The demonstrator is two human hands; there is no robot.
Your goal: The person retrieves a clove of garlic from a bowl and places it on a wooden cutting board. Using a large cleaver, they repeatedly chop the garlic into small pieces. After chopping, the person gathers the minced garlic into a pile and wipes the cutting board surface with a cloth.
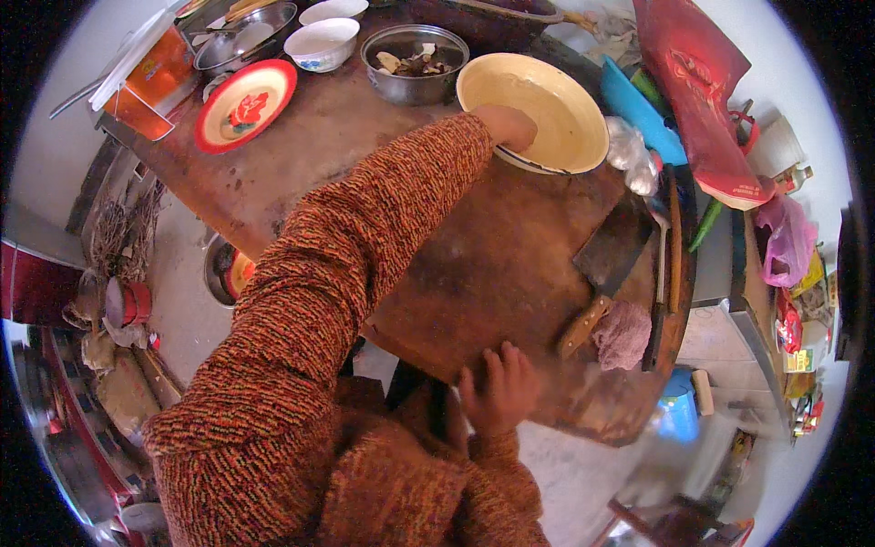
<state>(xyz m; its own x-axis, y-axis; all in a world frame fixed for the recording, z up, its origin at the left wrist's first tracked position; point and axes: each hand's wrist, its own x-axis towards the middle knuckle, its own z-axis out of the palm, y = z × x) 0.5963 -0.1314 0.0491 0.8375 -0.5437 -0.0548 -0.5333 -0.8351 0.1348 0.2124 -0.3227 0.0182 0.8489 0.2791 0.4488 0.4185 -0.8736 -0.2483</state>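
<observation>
Knitted sleeve [319, 255] fills the lower left, leading to the left hand [512, 127] at the cream basin [567, 114], upper centre; whether its fingers grip anything I cannot tell. At lower centre the right hand [499, 392] spreads loosely beside the counter [483, 264]. Printed markings show on the red bag [697, 100], upper right.

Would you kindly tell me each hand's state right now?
Left hand: at the cream enamel basin; grip cannot be told.
Right hand: open, nothing visible in it, by the table.
</observation>
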